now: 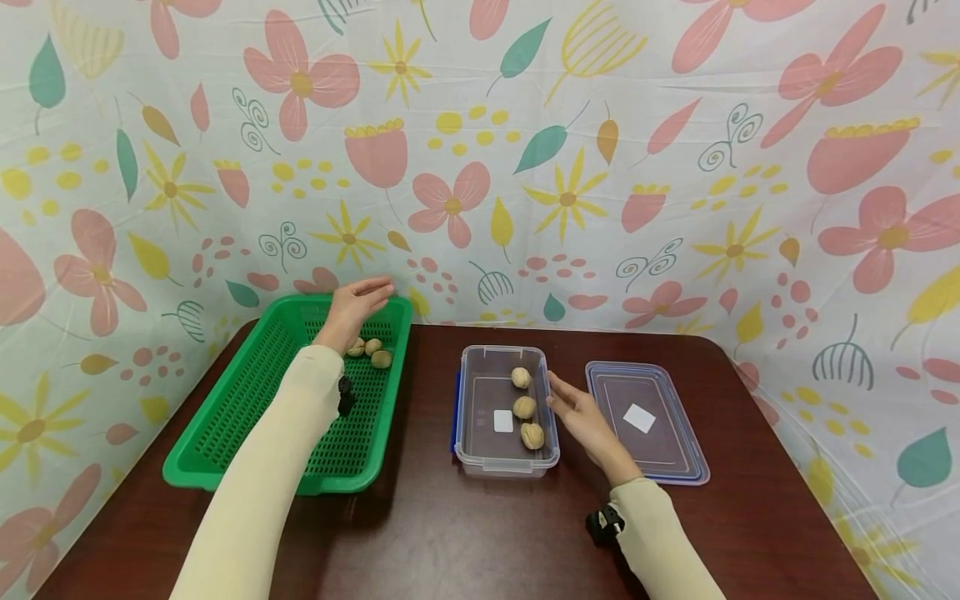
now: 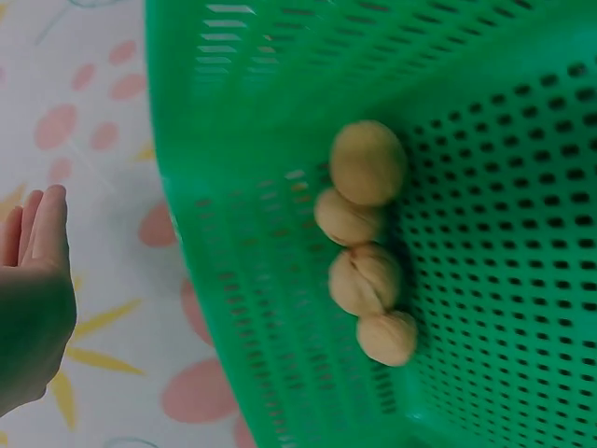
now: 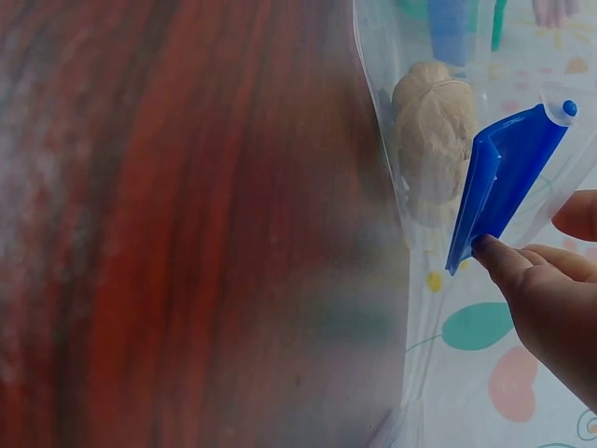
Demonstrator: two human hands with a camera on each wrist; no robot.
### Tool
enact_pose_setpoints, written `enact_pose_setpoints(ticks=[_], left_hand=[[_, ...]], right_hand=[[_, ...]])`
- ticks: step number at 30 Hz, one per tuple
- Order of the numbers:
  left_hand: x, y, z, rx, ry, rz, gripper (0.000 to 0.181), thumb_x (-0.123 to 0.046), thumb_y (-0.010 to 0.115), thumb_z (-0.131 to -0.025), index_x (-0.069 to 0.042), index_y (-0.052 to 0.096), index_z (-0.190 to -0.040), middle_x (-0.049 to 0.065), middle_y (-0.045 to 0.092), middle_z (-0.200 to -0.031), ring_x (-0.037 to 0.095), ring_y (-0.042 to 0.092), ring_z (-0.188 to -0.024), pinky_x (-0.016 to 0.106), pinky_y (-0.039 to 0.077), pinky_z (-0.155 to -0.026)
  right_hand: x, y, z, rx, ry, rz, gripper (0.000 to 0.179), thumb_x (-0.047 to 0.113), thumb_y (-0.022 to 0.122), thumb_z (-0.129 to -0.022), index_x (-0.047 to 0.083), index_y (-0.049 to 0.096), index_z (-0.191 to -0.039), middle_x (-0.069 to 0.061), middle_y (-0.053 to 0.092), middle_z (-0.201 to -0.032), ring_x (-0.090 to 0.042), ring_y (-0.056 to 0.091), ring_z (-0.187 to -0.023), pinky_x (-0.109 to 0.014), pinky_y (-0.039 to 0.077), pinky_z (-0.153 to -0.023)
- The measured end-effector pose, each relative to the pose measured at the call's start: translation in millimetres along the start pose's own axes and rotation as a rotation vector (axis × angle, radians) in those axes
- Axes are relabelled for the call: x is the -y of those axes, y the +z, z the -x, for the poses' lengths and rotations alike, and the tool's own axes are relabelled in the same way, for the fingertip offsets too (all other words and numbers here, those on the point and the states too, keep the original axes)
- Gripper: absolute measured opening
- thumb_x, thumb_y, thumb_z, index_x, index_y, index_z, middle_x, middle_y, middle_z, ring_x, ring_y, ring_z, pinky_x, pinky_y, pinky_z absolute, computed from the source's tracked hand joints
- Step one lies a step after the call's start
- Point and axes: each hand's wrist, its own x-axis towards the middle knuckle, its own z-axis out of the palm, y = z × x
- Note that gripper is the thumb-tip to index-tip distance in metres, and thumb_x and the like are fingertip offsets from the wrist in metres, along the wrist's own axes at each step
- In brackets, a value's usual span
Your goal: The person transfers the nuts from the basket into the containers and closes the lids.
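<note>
Above the far right corner of a green plastic basket, my left hand hovers with extended fingers and nothing in it. Several walnuts lie beneath it in the basket, lined up along the wall in the left wrist view. A clear plastic box holds 3 walnuts along its right side. My right hand is at the box's right wall, fingers mostly straight. In the right wrist view, a fingertip touches the edge of a blue latch flap that hangs out from the box.
To the right of the box, a clear lid with a white label lies flat on the dark wooden table. Another blue latch sticks out on the box's left. A flower-printed cloth hangs behind the table.
</note>
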Motion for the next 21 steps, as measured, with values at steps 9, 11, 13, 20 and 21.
enact_pose_setpoints(ticks=[9,11,13,20,21], left_hand=[[19.7,-24.8,-4.5,-0.115,-0.025,0.020,0.050,-0.015,0.060,-0.096,-0.005,0.045,-0.143,0.013,0.043,-0.146,0.023,0.043,-0.134,0.026,0.042,-0.105],[25.1,-28.7,-5.3,-0.141,-0.038,0.012,0.051,-0.015,0.061,-0.096,-0.005,0.045,-0.143,0.013,0.044,-0.146,0.023,0.043,-0.134,0.028,0.040,-0.107],[31.0,-31.8,-5.4,-0.165,-0.047,0.001,0.050,-0.016,0.061,-0.096,-0.005,0.046,-0.143,0.012,0.046,-0.144,0.023,0.044,-0.133,0.031,0.038,-0.109],[51.2,-37.3,-5.5,-0.245,-0.076,-0.124,0.045,-0.017,0.061,-0.096,-0.006,0.051,-0.139,0.013,0.049,-0.141,0.026,0.045,-0.131,0.038,0.037,-0.110],[53.9,-38.1,-5.3,-0.254,-0.078,-0.149,0.044,-0.017,0.061,-0.097,-0.006,0.052,-0.139,0.013,0.050,-0.140,0.027,0.044,-0.132,0.040,0.037,-0.110]], right_hand=[[-25.4,-3.4,-11.9,-0.007,0.001,-0.017,0.053,0.008,0.044,-0.103,-0.002,0.023,-0.151,-0.021,0.023,-0.154,-0.035,0.024,-0.141,-0.049,0.025,-0.114],[-30.9,-3.3,-13.8,-0.015,-0.005,-0.016,0.054,0.010,0.045,-0.103,0.000,0.023,-0.151,-0.019,0.024,-0.154,-0.033,0.024,-0.142,-0.048,0.025,-0.114],[-33.4,-3.1,-14.6,-0.019,-0.011,-0.013,0.054,0.011,0.045,-0.103,0.001,0.024,-0.152,-0.019,0.024,-0.154,-0.033,0.024,-0.142,-0.048,0.025,-0.114],[-34.6,-3.3,-15.5,-0.024,-0.009,-0.009,0.053,0.010,0.046,-0.103,0.001,0.026,-0.151,-0.019,0.027,-0.154,-0.035,0.028,-0.140,-0.048,0.027,-0.113],[-34.8,-3.4,-15.6,-0.025,-0.008,-0.010,0.053,0.010,0.046,-0.103,0.001,0.026,-0.151,-0.019,0.027,-0.154,-0.035,0.028,-0.140,-0.048,0.027,-0.113]])
